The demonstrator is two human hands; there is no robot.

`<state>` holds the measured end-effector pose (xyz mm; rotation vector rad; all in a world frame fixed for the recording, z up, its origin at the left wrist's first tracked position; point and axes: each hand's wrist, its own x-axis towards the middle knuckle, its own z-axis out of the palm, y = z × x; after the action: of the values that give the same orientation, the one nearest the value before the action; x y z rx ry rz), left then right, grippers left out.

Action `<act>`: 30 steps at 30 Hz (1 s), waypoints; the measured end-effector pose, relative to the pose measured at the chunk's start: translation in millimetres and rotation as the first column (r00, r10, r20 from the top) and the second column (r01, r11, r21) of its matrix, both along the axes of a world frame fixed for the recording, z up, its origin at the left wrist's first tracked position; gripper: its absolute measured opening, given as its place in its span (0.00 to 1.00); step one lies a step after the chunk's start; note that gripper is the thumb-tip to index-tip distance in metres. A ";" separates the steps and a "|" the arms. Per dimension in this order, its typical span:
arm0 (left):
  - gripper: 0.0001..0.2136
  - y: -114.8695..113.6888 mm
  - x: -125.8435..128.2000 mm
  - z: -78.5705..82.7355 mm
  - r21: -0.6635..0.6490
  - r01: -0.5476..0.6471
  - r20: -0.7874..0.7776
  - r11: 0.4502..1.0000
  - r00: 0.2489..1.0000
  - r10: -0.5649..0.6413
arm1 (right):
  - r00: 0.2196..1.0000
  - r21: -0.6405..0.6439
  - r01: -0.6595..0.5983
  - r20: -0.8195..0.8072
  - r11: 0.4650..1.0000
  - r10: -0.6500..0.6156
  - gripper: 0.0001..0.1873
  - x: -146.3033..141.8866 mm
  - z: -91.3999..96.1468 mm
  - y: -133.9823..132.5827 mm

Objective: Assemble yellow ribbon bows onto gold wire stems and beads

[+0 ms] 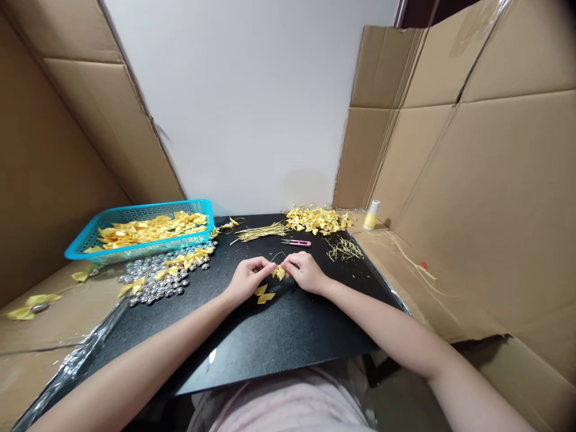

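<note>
Over the middle of the black table, my left hand (251, 277) and my right hand (306, 271) meet with fingers pinched. Between them is a small yellow ribbon bow (279, 273), with a thin cord arching up above it. My left fingertips grip the bow's left side. The right fingertips are closed at its other side, on the cord or the bow; which one is too small to tell. Another yellow bow (264, 294) lies on the table just below my left hand. Beyond my hands rests a pair of pink-handled thread snips (296, 242).
A blue basket (135, 247) of yellow bows stands at the left, with silvery beads (155, 282) before it. Gold cords (263, 231), a heap of finished-looking bows (319, 219) and cord scraps (344, 249) lie behind. A yellow-and-white bottle (371, 216) stands right. Cardboard walls (486, 180) flank the table.
</note>
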<state>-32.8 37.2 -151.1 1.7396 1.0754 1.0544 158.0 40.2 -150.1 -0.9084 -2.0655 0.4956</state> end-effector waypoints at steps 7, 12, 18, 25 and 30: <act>0.18 0.5 2.9 -3.6 -0.073 0.003 0.094 0.997 0.996 0.004 | 1.000 0.024 0.006 -0.016 1.000 -0.006 0.14 -0.5 -2.5 1.1; 0.20 2.0 0.0 -0.6 -0.042 0.016 0.055 0.999 0.998 -0.014 | 1.000 -0.001 -0.013 -0.014 1.000 0.013 0.15 3.4 -2.4 2.7; 0.16 2.9 -8.4 10.5 0.067 0.055 -0.111 0.996 0.993 -0.047 | 0.998 0.018 -0.025 0.053 1.000 0.025 0.15 4.6 -2.6 5.7; 0.14 2.9 -8.2 7.4 0.211 0.245 -0.284 0.946 0.942 -0.181 | 0.986 0.039 -0.115 0.124 0.993 0.109 0.12 5.0 -4.0 5.6; 0.12 2.8 -9.0 3.6 0.187 0.319 -0.325 0.929 0.913 -0.248 | 0.956 0.025 -0.222 0.201 0.975 0.213 0.17 7.8 -3.3 5.2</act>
<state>-41.8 39.9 -147.4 2.2258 0.8575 0.7761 165.8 45.4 -153.4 -0.7292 -2.3642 0.4853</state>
